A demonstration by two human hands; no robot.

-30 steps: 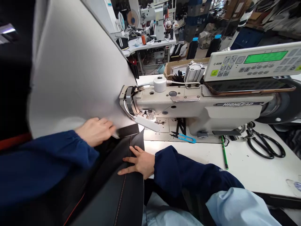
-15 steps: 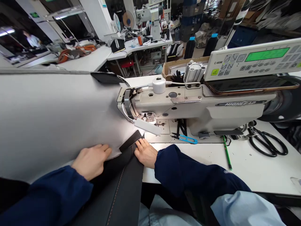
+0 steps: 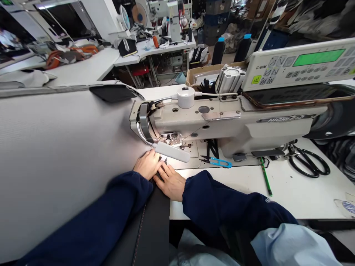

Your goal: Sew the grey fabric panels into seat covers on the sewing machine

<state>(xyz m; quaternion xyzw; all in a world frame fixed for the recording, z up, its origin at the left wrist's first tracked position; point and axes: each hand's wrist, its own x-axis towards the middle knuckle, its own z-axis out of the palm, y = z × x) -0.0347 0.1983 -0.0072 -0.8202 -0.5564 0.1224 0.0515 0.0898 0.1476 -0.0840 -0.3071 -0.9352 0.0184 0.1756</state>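
A large light-grey sheet of material [image 3: 69, 147] covers the left side and reaches the sewing machine [image 3: 216, 122]. Joined to it is a black cover piece [image 3: 155, 225] with a line of orange-brown stitching, running down toward my lap. My left hand [image 3: 146, 164] is closed on the edge of the black material, just in front of the needle area; its fingertips are partly hidden by the white lamp [image 3: 172, 151]. Close beside it, my right hand [image 3: 172, 183] lies flat on the black piece with fingers apart, touching the left hand's fingers.
Blue thread snips [image 3: 219, 162] lie by the machine bed, with a green pencil [image 3: 266, 177] and black-handled scissors [image 3: 309, 162] farther right. A control panel [image 3: 299, 66] and a phone [image 3: 299, 96] rest above the machine arm. An open carton [image 3: 191, 75] stands behind.
My left hand has moved right and forward, from the grey sheet's lower edge up to the needle area beside my right hand. The black strip there is now covered. The view has shifted slightly.
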